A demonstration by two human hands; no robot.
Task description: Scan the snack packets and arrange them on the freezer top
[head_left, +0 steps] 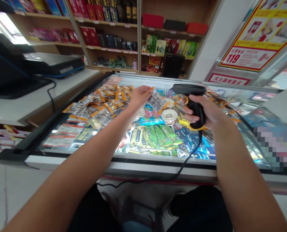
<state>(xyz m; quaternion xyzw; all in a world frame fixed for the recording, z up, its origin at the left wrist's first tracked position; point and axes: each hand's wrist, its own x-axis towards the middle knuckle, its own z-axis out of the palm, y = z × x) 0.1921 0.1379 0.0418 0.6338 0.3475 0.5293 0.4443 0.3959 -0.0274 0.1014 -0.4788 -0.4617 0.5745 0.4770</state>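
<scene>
My right hand (201,111) is wrapped round the grip of a black barcode scanner (198,108), its head level above the glass top and its cord hanging toward me. In my left hand (142,96), thumb and fingers pinch the orange-edged corner of a small clear snack packet (156,100), which lies tilted with printed text facing up. To the left of that hand, a loose pile of similar orange-edged packets (104,103) covers the glass. More such packets (217,100) lie to the right, partly behind my right hand.
Under the glass of the chest freezer (163,165) are ice cream packs (158,135) and a round tub (169,116). A counter (85,79) with a flat scale (53,62) stands left. Shelves (109,23) of goods rise behind. The scanner's cord (143,181) sags across the freezer's front edge.
</scene>
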